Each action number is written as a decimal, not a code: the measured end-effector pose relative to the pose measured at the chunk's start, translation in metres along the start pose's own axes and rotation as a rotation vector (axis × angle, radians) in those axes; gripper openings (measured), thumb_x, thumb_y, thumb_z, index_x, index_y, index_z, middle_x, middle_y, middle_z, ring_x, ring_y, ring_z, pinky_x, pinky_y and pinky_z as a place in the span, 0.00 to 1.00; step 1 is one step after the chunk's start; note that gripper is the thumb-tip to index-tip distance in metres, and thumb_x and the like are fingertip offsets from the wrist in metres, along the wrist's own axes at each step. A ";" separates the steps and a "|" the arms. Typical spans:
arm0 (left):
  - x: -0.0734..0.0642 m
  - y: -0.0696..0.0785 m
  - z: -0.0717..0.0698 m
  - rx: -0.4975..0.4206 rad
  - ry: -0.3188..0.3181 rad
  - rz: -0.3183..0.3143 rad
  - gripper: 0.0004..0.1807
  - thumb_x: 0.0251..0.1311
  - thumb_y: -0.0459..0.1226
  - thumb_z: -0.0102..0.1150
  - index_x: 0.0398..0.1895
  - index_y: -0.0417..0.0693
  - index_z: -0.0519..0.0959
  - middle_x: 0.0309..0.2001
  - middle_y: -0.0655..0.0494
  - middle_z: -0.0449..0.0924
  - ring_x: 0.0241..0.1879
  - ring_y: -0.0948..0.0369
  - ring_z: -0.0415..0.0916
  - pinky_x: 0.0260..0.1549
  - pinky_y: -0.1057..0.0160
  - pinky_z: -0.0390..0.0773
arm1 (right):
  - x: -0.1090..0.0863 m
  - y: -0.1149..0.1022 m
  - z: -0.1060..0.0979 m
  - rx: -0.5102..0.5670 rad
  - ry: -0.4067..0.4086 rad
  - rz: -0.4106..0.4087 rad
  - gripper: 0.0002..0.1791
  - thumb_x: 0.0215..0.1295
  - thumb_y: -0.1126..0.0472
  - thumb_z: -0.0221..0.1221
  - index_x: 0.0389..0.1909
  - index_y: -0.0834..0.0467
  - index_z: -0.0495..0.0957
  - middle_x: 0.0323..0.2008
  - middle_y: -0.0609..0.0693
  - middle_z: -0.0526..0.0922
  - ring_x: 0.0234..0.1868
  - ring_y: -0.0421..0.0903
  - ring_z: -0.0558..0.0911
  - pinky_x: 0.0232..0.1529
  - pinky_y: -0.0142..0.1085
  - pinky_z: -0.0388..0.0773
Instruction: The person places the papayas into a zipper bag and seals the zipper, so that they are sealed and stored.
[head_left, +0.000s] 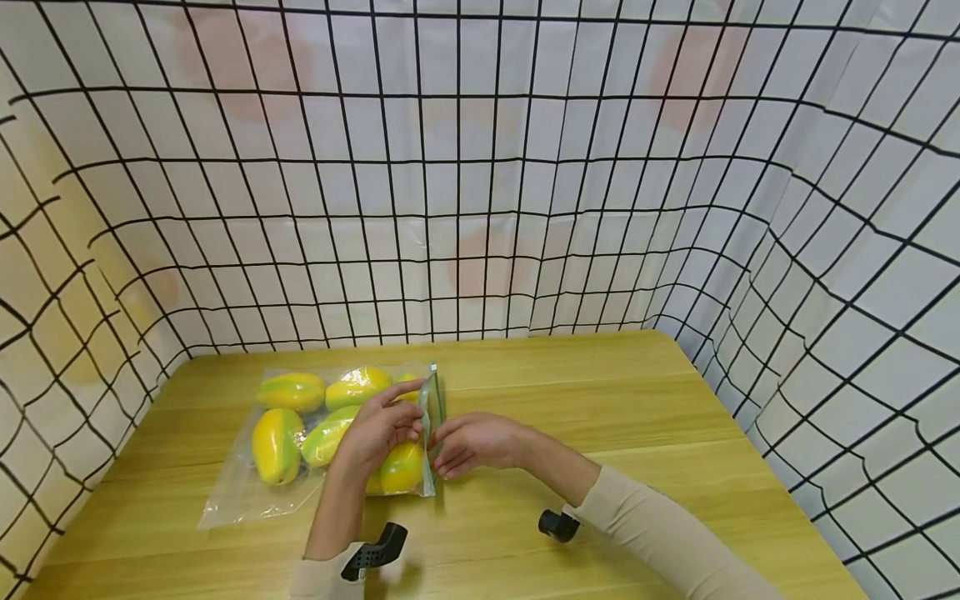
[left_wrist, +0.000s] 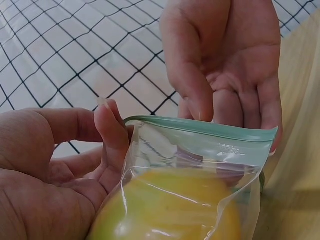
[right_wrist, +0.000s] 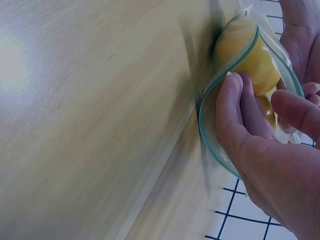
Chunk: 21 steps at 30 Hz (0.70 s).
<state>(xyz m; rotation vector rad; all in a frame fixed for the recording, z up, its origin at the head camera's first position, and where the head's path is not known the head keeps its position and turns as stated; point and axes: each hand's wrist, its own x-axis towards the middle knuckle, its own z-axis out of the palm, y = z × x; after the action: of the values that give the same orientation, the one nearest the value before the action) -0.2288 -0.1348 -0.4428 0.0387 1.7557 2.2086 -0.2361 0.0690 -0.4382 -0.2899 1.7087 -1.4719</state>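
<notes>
A clear zip bag [head_left: 247,492] with a green zip rim [left_wrist: 210,129] lies on the table, its mouth gaping toward the right. Several oblong yellow-green fruits, papaya-like [head_left: 277,446], are inside it; one fruit [left_wrist: 165,210] sits just behind the mouth. My left hand [head_left: 382,429] is over the bag, fingers and thumb bent at the edge of the mouth, pinching the plastic by the rim. From the opposite side my right hand [head_left: 480,442] reaches in, its fairly straight fingers [right_wrist: 232,102] within the opening near the fruit and the thumb spread apart.
The wooden table [head_left: 600,400] extends to the right of the bag. White walls with black grid netting [head_left: 480,192] enclose its back and sides. A black wrist device [head_left: 375,550] is on the left sleeve, another black device [head_left: 558,525] by the right sleeve.
</notes>
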 end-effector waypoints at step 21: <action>-0.002 0.003 0.003 0.000 0.028 0.000 0.28 0.69 0.28 0.49 0.73 0.41 0.66 0.25 0.55 0.77 0.23 0.64 0.75 0.26 0.71 0.78 | 0.006 0.002 0.006 0.080 -0.066 0.008 0.29 0.65 0.73 0.51 0.68 0.64 0.69 0.41 0.55 0.82 0.37 0.45 0.80 0.44 0.34 0.80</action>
<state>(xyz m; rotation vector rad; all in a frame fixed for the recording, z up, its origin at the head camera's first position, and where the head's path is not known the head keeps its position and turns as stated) -0.2267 -0.1335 -0.4393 0.0077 1.7700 2.2198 -0.2350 0.0609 -0.4423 -0.2850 1.5928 -1.5052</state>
